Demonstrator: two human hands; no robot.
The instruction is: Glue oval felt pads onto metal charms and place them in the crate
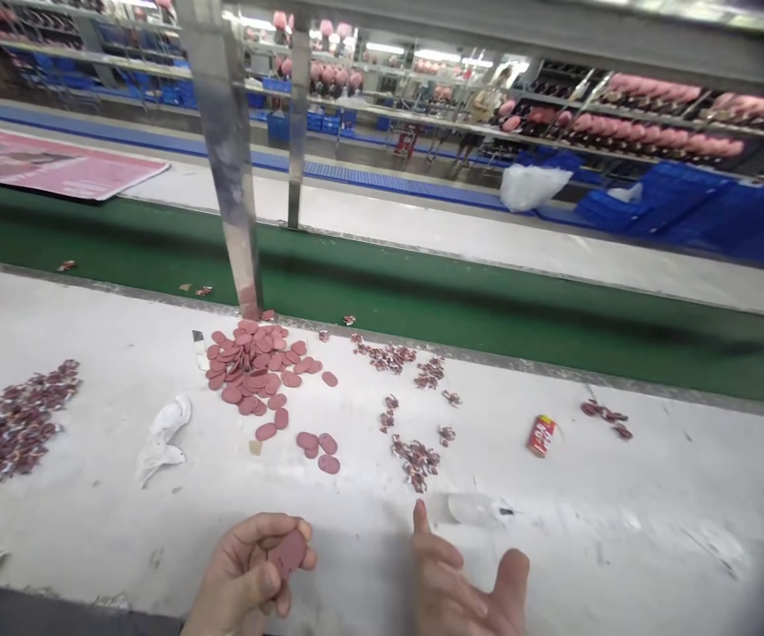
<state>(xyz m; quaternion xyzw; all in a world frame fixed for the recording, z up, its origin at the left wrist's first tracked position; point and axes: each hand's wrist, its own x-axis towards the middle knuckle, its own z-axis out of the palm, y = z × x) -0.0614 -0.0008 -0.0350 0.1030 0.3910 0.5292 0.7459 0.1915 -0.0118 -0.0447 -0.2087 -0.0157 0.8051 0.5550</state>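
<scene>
Between the thumb and fingers of my left hand (249,570) is a flat dark-pink oval piece (291,553). My right hand (457,574) is open, its index finger stretched toward a cluster of small brown and silvery pieces (417,459); I cannot tell whether the fingertip touches them. Just beyond that hand a clear bottle with a dark thin tip (478,510) lies on its side. A heap of pink ovals (255,362) rests on the white worktop (355,565) by the metal post, and several loose ovals (317,446) lie closer to me.
More small brown pieces (17,424) are heaped at left, beside a crumpled white cloth or glove (164,437). A red and yellow packet (541,435) lies at right. A metal post (223,159) rises at the far edge, before a green belt (421,300). Blue crates (699,208) stand behind.
</scene>
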